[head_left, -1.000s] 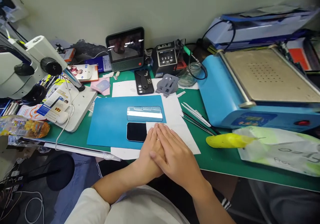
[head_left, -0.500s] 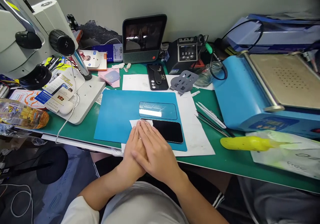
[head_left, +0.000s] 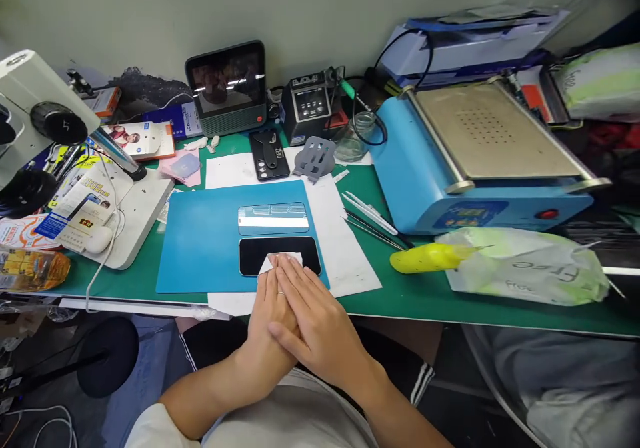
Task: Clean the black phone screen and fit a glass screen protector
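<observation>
My left hand point(head_left: 274, 318) lies flat with straight fingers, its fingertips pressing a folded white wipe point(head_left: 265, 266) against the dark screen of a phone point(head_left: 251, 253). My right hand point(head_left: 320, 318) rests across the top of it, fingers stretched out and also reaching the wipe. The hands cover part of the phone's lower edge. Behind the phone lies a clear, dark-edged glass panel point(head_left: 273, 212) with bright reflections. Both the phone and the panel are on a blue mat point(head_left: 200, 235), which overlaps white paper point(head_left: 345, 261).
Tweezers point(head_left: 373, 229) lie right of the paper, near a yellow bottle point(head_left: 425, 259) with a needle tip. A blue machine with a metal plate point(head_left: 480, 128) stands farther right. At left is a white microscope point(head_left: 45, 95). A black phone case point(head_left: 269, 155) and a tablet-like display point(head_left: 227, 88) are behind.
The wipe and both stacked hands have slid from the phone's left end toward its middle and right. The camera view has turned to the right.
</observation>
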Motion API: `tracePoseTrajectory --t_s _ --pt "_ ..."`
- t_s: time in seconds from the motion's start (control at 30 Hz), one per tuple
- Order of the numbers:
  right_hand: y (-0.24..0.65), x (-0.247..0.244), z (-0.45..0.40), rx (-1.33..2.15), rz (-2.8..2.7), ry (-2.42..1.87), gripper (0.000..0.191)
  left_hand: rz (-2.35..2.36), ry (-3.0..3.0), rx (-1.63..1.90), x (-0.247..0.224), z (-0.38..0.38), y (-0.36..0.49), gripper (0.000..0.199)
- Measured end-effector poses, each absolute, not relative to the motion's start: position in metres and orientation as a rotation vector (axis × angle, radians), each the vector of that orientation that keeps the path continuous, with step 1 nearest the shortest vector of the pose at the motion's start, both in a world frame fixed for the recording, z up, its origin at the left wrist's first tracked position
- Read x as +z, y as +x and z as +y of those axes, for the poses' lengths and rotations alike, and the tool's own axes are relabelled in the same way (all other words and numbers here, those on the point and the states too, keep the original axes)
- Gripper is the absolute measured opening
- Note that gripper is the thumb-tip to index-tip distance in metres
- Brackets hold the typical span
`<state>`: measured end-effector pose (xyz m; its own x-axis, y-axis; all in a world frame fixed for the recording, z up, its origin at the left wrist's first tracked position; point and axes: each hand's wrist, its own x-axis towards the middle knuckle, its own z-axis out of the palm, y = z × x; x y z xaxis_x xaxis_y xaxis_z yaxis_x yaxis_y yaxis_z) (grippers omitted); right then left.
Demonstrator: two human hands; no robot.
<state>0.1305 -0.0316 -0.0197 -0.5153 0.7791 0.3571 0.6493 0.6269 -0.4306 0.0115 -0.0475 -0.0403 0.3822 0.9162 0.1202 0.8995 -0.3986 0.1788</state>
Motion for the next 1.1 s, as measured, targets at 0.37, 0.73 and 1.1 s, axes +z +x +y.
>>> tracePoseTrajectory --t_s 0.37,0.73,1.1 --pt "0.168 -0.021 -0.009 0.312 -2.271 -1.206 0.081 1.682 2.712 0.010 -0.029 -0.015 0.059 0.071" --pt "0.117 -0.018 0.008 0.302 -2.385 -1.168 0.075 1.729 2.736 0.075 -0.026 -0.004 0.004 0.067" --pt "0.067 -0.018 -0.019 0.353 -2.397 -1.072 0.085 1.780 2.714 0.031 -0.022 -0.036 -0.050 0.073"
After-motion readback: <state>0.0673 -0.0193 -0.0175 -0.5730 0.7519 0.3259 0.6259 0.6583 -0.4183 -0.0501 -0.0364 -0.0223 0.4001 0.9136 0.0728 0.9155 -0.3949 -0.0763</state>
